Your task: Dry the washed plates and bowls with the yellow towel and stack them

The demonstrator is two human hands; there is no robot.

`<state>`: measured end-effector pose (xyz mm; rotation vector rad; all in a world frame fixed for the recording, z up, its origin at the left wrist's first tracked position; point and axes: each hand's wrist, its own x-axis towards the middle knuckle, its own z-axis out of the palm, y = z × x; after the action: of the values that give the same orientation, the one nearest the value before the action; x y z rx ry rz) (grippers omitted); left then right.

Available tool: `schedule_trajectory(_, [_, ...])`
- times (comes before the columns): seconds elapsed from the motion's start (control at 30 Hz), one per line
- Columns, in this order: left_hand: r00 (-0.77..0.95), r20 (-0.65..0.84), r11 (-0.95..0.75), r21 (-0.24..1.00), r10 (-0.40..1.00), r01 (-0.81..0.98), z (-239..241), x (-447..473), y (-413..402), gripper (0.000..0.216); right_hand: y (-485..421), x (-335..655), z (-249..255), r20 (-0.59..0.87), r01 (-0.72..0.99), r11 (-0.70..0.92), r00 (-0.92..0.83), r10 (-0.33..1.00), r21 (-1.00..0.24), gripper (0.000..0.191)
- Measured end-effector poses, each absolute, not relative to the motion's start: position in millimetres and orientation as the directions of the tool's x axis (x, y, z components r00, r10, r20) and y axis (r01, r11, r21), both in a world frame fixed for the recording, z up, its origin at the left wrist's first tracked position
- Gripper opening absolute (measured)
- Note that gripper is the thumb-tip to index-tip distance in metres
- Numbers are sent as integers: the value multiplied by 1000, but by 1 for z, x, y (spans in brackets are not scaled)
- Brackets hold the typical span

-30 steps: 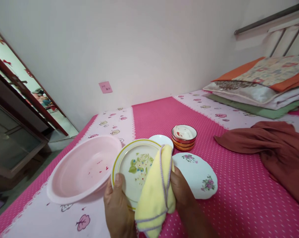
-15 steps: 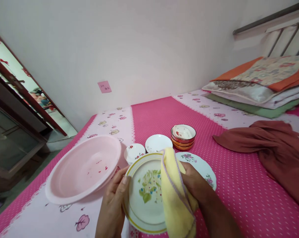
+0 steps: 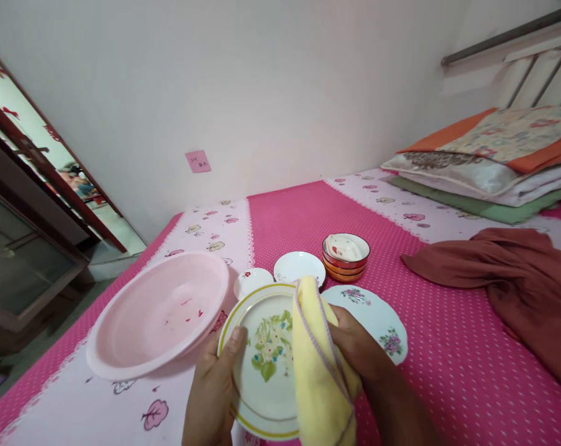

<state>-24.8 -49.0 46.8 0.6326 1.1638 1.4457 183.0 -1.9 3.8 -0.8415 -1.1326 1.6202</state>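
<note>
Near the bottom centre, a yellow-rimmed plate (image 3: 270, 353) with a green leaf and flower print is held up, its face towards me. My left hand (image 3: 215, 378) grips its left edge, thumb on the face and fingers behind. Over the plate's right edge hangs a yellow cloth (image 3: 320, 365) with a purple stitched border. My right hand (image 3: 357, 344) is closed on the cloth, pressing it around the rim; its fingertips are hidden. Just behind lie a white plate with purple flowers (image 3: 371, 313), a plain white plate (image 3: 299, 266) and a small white bowl (image 3: 250, 282), partly covered.
A large pink basin (image 3: 157, 316) stands at the left. Behind the plates are stacked orange bowls (image 3: 345, 266) with a small white dish inside. A brown-red garment (image 3: 508, 272) and stacked pillows (image 3: 485, 161) lie right, on the pink dotted bedspread (image 3: 292, 210).
Both hands have shifted the yellow-rimmed plate slightly left, with the cloth still on its right edge. My left thumb reaches further over the plate's face.
</note>
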Motion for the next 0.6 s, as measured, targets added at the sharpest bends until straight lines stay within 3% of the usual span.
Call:
schedule_trajectory(0.2, [-491, -218, -78, 854, 843, -514, 53, -8, -42, 44, -6, 148, 0, -74, -553, -195, -234, 969, -810, 57])
schedule_trajectory(0.3, [-560, -212, -168, 818, 801, -550, 54, 6, -43, 45, -9, 128, -5, -142, -625, -211, -159, 977, -752, 61])
schedule_trajectory(0.47, [-488, -196, -133, 818, 851, -560, 44, 6, -43, 56, -6, 135, -7, -130, -619, -198, -154, 980, -760, 59])
schedule_trajectory(0.6, [-310, -150, -51, 829, 939, -557, 42, -16, -44, 58, -4, 171, 0, -72, -454, -161, -207, 976, -876, 45])
